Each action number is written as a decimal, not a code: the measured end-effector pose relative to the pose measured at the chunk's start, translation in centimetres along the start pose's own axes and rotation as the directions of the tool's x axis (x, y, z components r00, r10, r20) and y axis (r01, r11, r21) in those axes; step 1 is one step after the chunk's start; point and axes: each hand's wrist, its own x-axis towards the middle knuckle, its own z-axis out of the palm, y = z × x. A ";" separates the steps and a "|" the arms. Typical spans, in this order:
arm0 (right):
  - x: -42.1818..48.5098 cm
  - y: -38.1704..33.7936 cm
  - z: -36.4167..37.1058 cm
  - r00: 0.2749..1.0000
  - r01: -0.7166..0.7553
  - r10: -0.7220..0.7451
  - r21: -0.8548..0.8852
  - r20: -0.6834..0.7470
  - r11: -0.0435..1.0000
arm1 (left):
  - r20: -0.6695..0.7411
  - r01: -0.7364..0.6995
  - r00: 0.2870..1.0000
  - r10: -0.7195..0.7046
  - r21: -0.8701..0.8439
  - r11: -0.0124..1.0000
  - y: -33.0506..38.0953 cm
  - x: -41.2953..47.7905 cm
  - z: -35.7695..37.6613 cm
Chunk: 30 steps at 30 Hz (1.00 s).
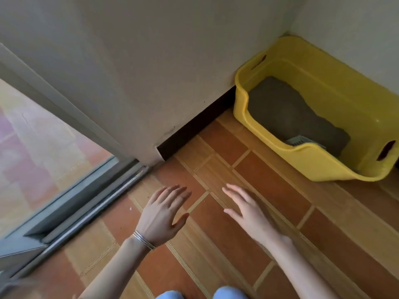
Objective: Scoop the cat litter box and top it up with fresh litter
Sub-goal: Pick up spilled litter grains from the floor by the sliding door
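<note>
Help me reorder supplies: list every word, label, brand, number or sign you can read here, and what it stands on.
None can be read.
The yellow litter box shows no label or brand on the sides in view.
The grey scoop lying in it is partly hidden; no marking can be made out.
The wall, floor tiles and bracelet bear no text.

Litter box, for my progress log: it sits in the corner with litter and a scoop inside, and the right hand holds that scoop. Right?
No. The head view shows the right hand open and empty over the floor, apart from the scoop. The litter box does sit in the corner with litter and the scoop inside.
</note>
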 end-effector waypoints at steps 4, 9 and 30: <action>1.9 1.8 2.3 0.999 0.039 -0.039 0.014 -0.012 0.999 | -0.049 0.016 0.999 -0.015 0.008 1.000 -1.2 0.6 3.1; 3.3 3.0 3.1 0.998 0.064 -0.064 0.016 -0.028 0.998 | -0.080 -0.012 0.997 0.014 0.029 1.000 -2.3 0.8 4.2; 6.9 4.4 9.6 0.919 0.209 -0.237 -0.119 -0.315 0.971 | 0.308 -0.143 0.654 -0.691 -0.846 -0.513 -1.9 0.9 6.7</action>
